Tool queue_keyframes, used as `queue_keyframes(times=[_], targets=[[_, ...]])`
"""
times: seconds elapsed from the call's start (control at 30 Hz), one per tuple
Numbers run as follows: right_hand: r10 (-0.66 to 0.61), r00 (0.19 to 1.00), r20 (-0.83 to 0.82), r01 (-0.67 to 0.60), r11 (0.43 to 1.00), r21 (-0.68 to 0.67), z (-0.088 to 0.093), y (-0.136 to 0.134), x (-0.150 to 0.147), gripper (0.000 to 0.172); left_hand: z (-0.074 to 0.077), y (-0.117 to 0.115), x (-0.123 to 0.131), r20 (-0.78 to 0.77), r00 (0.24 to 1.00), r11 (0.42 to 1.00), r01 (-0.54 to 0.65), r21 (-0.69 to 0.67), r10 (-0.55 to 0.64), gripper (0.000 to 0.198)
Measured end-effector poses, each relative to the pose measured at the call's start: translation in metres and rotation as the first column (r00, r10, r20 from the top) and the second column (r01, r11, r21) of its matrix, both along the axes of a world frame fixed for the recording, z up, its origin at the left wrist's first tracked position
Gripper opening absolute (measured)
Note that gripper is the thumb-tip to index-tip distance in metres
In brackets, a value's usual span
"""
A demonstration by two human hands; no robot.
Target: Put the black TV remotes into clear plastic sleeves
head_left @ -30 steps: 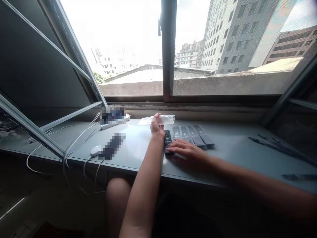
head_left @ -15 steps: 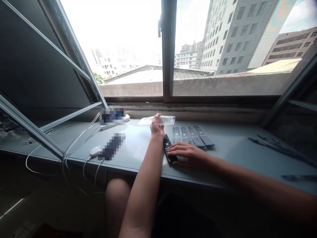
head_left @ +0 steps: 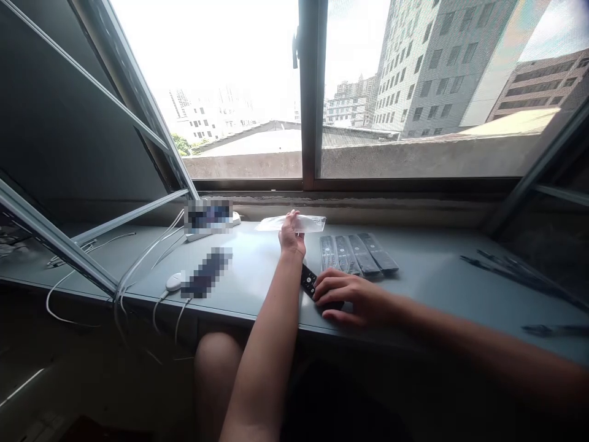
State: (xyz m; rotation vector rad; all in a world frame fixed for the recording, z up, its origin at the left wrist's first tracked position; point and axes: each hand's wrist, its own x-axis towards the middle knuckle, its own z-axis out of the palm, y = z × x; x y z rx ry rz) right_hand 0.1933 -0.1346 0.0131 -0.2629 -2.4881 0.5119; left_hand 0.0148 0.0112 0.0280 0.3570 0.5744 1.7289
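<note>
My left hand (head_left: 291,234) reaches far across the grey ledge (head_left: 432,276) and pinches a clear plastic bag (head_left: 294,223) lying near the window. My right hand (head_left: 352,298) curls over a black remote control (head_left: 308,282) near the ledge's front edge, its top end poking out toward my left forearm. Several more remotes (head_left: 358,253) in clear wrapping lie side by side just behind my right hand.
A white mouse (head_left: 173,281), a blurred dark object (head_left: 207,272) and white cables (head_left: 138,264) lie at the left. A blurred box (head_left: 208,216) sits on a power strip by the wall. Dark thin items (head_left: 510,270) lie at the right. My knee (head_left: 215,362) shows below the ledge.
My right hand has dragged the black remote toward me and the front edge, turning it slightly. The left hand has stayed on the plastic bag.
</note>
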Motion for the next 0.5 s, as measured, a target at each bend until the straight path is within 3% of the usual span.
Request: queue_keyframes(times=[0.1, 0.23, 0.4, 0.5], targets=[[-0.027, 0.999, -0.04, 0.029, 0.998, 0.055, -0.006, 0.002, -0.001, 0.005, -0.001, 0.0, 0.0, -0.005, 1.0, 1.0, 0.006, 0.012, -0.006, 0.011], [-0.077, 0.993, -0.088, 0.093, 0.977, 0.193, -0.013, 0.007, -0.002, 0.012, -0.002, 0.0, 0.0, -0.021, 1.0, 1.0, -0.001, 0.015, 0.001, 0.012], [-0.142, 0.974, -0.174, 0.18, 0.956, 0.232, -0.014, 0.011, 0.0, 0.013, 0.0, -0.001, 0.001, -0.023, 0.999, 1.0, -0.024, 0.001, 0.024, 0.014], [-0.177, 0.97, -0.167, 0.212, 0.95, 0.228, -0.016, 0.012, 0.002, 0.004, 0.0, -0.001, 0.001, -0.015, 1.0, 1.0, -0.026, -0.001, 0.026, 0.015]])
